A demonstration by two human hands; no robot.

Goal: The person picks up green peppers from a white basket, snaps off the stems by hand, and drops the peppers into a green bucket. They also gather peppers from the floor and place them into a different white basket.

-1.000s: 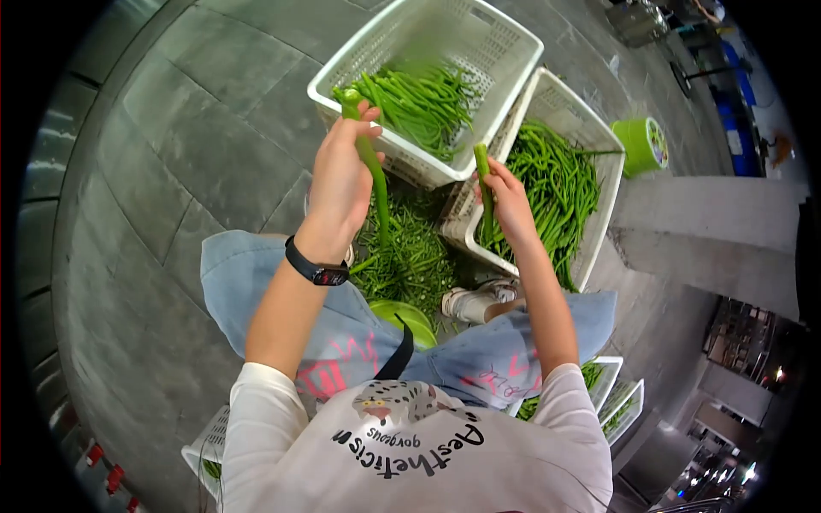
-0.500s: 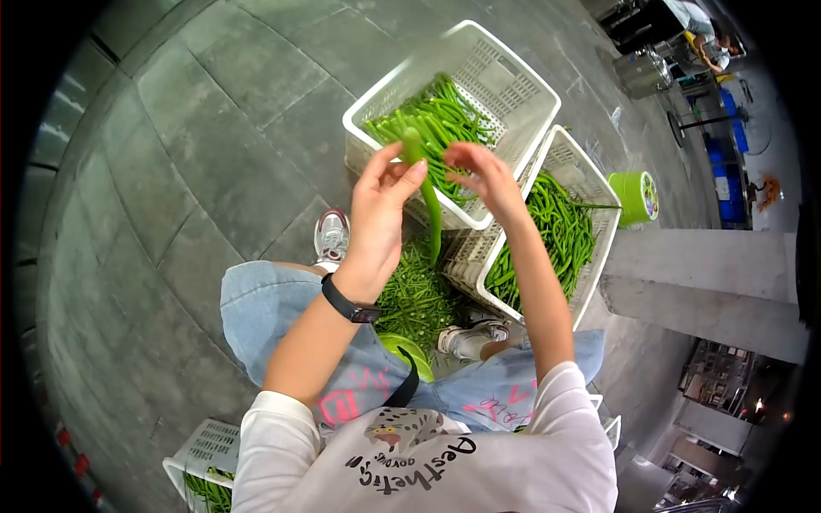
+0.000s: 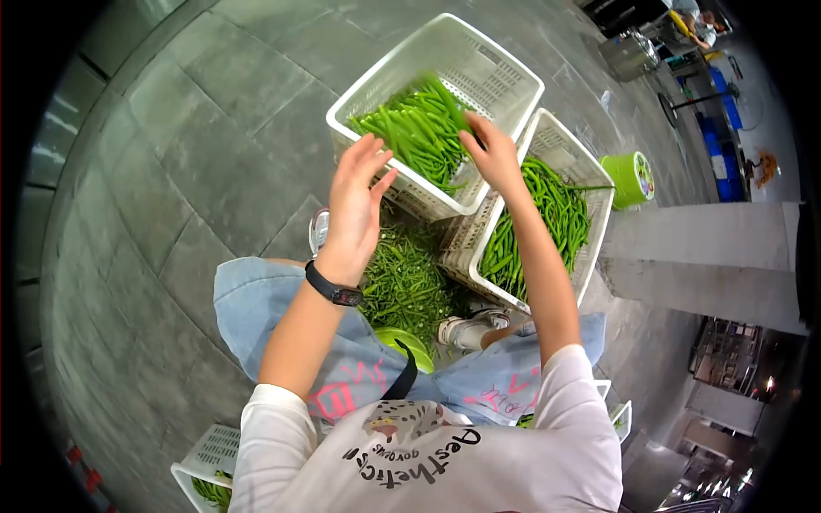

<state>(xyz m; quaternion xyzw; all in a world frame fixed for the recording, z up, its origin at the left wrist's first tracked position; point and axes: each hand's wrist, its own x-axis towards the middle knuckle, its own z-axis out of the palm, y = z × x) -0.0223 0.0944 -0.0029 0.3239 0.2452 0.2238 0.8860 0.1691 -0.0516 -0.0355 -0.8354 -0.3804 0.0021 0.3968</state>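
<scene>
My left hand [image 3: 361, 184] is raised in front of the near left corner of a white plastic crate [image 3: 492, 67], its fingers apart and holding nothing. Over the same crate, my right hand [image 3: 494, 156] has thumb and forefinger at the end of a long green pepper [image 3: 448, 100], blurred by motion. Below it, many long green peppers [image 3: 409, 141] lie heaped in the crate. A second white crate [image 3: 599, 231], right of the first and nearer to me, holds darker green peppers [image 3: 534, 227]. Between my feet lies a pile of green stems and scraps [image 3: 406, 286].
A lime-green bucket [image 3: 629, 179] stands beyond the second crate. Close to my legs is a green basin [image 3: 406, 346]. Another white crate [image 3: 209, 453] sits behind my left side. A concrete block [image 3: 701, 256] is at the right. One person [image 3: 703, 30] is far off.
The long green pepper has left my left hand, whose fingers have spread. My right hand has moved over the crate with a pepper at its fingertips. The view has shifted slightly.
</scene>
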